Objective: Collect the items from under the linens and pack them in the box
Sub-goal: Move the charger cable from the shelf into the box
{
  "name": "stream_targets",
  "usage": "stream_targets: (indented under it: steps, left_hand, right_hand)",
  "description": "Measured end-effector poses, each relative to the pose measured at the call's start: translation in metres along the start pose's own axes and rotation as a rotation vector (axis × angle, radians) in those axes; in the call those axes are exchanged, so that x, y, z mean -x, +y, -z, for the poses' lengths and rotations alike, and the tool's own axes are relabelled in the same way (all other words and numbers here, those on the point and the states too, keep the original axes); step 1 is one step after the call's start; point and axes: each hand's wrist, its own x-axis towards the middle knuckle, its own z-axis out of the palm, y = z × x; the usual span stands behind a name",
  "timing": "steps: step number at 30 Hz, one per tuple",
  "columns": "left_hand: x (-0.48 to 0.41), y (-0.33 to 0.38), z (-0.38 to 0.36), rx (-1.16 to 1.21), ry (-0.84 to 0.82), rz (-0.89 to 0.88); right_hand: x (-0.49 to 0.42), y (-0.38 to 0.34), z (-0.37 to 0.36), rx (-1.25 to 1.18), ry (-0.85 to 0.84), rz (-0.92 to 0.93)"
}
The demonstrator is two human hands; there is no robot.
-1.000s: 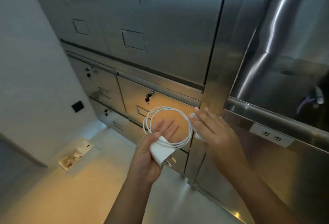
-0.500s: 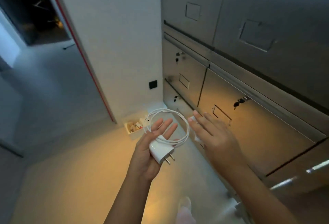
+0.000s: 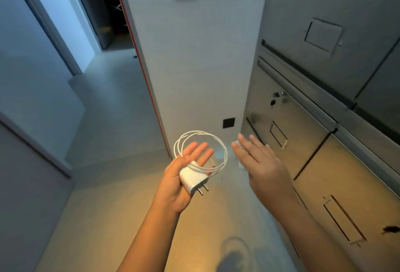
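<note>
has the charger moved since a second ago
Yes. The charger in the left hand was right of the black wall plate, before the steel drawers; now it is left of the plate.

White charger [image 3: 193, 179] — white cable [image 3: 201, 142]

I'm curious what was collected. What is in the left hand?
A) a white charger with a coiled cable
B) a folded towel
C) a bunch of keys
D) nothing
A: the left hand holds a white charger, prongs outward, with its cable looped above the fingers.
</note>
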Motion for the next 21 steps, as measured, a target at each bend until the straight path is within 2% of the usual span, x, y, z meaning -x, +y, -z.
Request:
stream_targets:
  steps: [15,21]
  left_hand:
    - [-0.170,0.060,0.038,0.104,0.141,0.024]
    - [-0.271,0.105,0.056,0.069,0.135,0.068]
  right_hand:
    - [-0.128,0.060,-0.136,-0.031,-0.104,0.068]
    - [-0.207,0.081,-0.212,-0.006,-0.133,-0.028]
